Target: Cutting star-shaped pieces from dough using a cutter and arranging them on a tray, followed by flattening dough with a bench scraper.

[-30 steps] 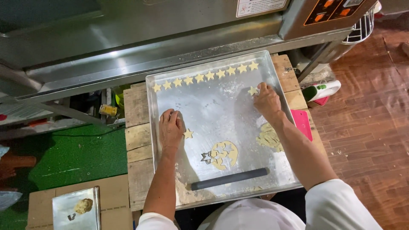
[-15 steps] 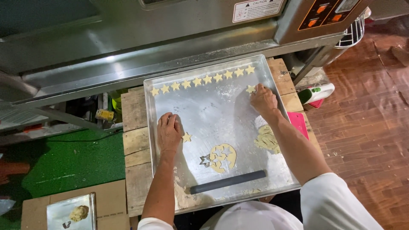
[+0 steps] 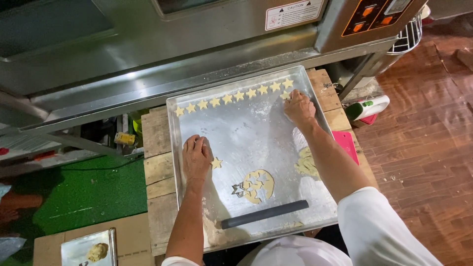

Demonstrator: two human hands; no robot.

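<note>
A large metal baking tray point(image 3: 246, 133) lies on a wooden pallet table. Along its far edge runs a row of several star-shaped dough pieces point(image 3: 232, 97). My right hand point(image 3: 298, 107) rests palm down at the tray's far right corner, touching a star piece point(image 3: 285, 95) below the row's end. My left hand point(image 3: 196, 156) lies flat on the tray's left side, with one loose star point(image 3: 216, 162) just right of it. Near the front sits a rolled dough disc point(image 3: 258, 185) with star cut-outs and a metal star cutter point(image 3: 238, 188) at its left edge.
A dark rolling pin point(image 3: 264, 214) lies across the tray's front. More dough point(image 3: 306, 163) sits under my right forearm. A pink scraper point(image 3: 347, 143) lies at the right. A steel oven point(image 3: 207, 44) stands behind. A small tray with dough point(image 3: 88, 249) rests lower left.
The view has shifted slightly. Both hands stay in nearly the same places on the tray; the right hand keeps pressing by the star at the far right corner.
</note>
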